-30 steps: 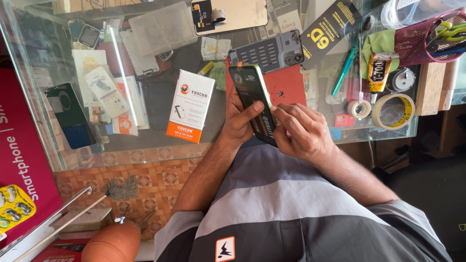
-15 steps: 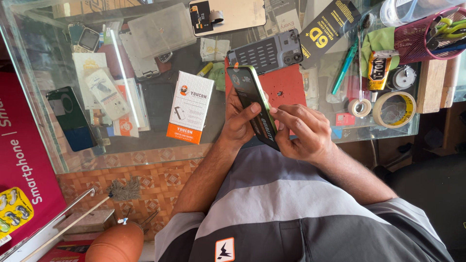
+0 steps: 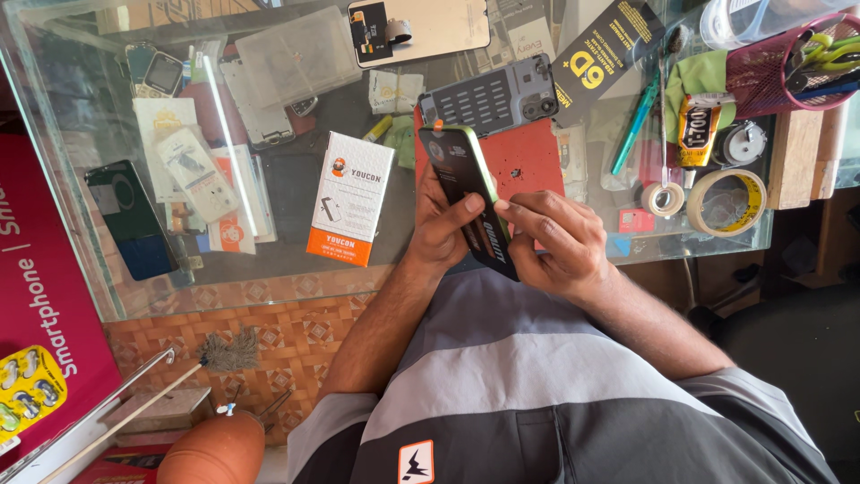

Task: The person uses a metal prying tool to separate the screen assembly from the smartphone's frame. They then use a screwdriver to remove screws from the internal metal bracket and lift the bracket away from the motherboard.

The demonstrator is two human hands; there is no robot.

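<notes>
A: Largest first. Glass counter (image 3: 296, 269) spans the upper two thirds of the frame, a display case with goods visible under the pane. Lower third is the person's grey, striped shirt (image 3: 537, 394).

B: And beside the counter?

A: Magenta sign panel (image 3: 36, 296) down the left edge. Then on the glass: a red work mat (image 3: 537, 157) at upper centre, directly ahead of the hands, probably so small parts stay put on it.

B: The thing in hand?

A: A smartphone (image 3: 466, 193) with a green edge, centre of the frame, held up off the glass and tilted on its side edge over the near part of the mat. Left hand (image 3: 443, 229) wraps it from behind, thumb pressed on the dark face; that reads as a brace. Right hand (image 3: 560, 242) closes around the lower end, fingertips pinching the edge. Both hands are closed on it, neither free.

B: Why tilted?

A: My guess: to bring the edge seam toward the eyes and the right fingertips.

B: Smaller items?

A: White and orange box (image 3: 351, 199) left of the hands, lying flat. Grey ribbed phone case (image 3: 493, 97) above the mat. Tape roll (image 3: 726, 202) at right, a glue tube (image 3: 694, 130) above it, a smaller tape roll (image 3: 663, 199) beside. All within the right hand's reach.
</notes>
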